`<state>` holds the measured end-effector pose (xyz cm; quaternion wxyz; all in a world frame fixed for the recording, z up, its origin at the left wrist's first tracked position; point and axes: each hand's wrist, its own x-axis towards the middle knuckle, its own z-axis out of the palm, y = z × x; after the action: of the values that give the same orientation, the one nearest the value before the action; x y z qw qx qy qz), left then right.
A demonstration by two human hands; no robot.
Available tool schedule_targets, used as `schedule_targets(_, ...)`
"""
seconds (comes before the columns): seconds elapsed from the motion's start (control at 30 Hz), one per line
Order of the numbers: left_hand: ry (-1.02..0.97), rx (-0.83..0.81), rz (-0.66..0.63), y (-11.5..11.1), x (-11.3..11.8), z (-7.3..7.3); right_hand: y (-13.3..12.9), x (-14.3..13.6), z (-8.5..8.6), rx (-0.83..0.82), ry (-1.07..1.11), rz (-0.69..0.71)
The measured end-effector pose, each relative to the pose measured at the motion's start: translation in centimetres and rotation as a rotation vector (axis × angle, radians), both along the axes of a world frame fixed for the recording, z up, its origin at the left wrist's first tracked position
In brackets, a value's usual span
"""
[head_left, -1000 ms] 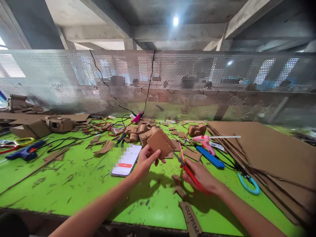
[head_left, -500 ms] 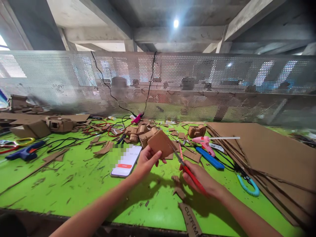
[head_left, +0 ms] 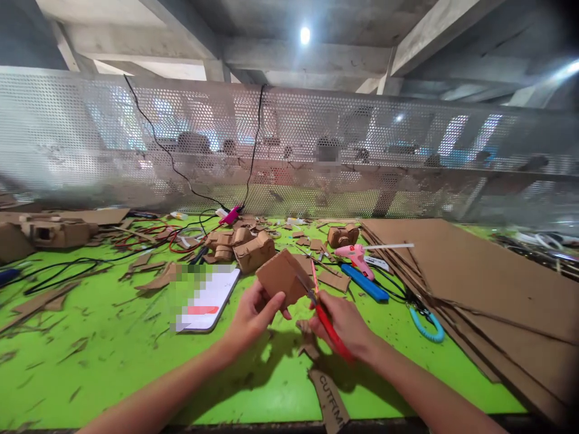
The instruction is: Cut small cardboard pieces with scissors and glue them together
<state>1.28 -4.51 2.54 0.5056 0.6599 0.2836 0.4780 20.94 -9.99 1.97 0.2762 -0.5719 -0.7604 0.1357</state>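
Observation:
A small brown cardboard piece (head_left: 281, 276) is pinched between the thumb and fingers of my left hand (head_left: 260, 310), above the green table (head_left: 253, 386). My right hand (head_left: 344, 322) grips red-handled scissors (head_left: 332, 331), and their blades lie at the right edge of the cardboard. Just left of my left hand a phone (head_left: 212, 301) lies on the table. Beneath my right hand rests a curled cardboard scrap (head_left: 308, 343), with a printed strip (head_left: 329, 401) nearer the front edge.
Cardboard camera-like models (head_left: 253, 250) stand behind my hands. To the right are a pink glue gun (head_left: 357, 258), a blue cutter (head_left: 365, 283), a turquoise coil (head_left: 426, 328) and large cardboard sheets (head_left: 488, 271). Scraps and cables are scattered leftward. A perforated screen (head_left: 289, 181) stands behind.
The view has turned right, so the scene sits further left. The scissors' blades now overlap the cardboard's right side more. Both hands keep their holds.

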Motion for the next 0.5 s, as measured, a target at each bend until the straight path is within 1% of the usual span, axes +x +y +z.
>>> schedule_targets(0.17,-0.006,0.024,0.021,-0.31,-0.11,0.19,0.36,0.05,-0.32,0.034,0.034,0.001)
schedule_targets(0.3,-0.004,0.054,0.059,-0.88,-0.19,0.2,0.05,0.12,0.0,0.012,0.053,0.045)
schedule_targets(0.43,0.007,0.154,0.131,-0.87,-0.36,-0.05,-0.06,0.12,0.31,-0.038,0.049,0.073)
schedule_targets(0.5,0.023,0.184,0.141,-0.68,-0.4,-0.08,0.0,0.11,0.22,-0.045,0.056,0.069)
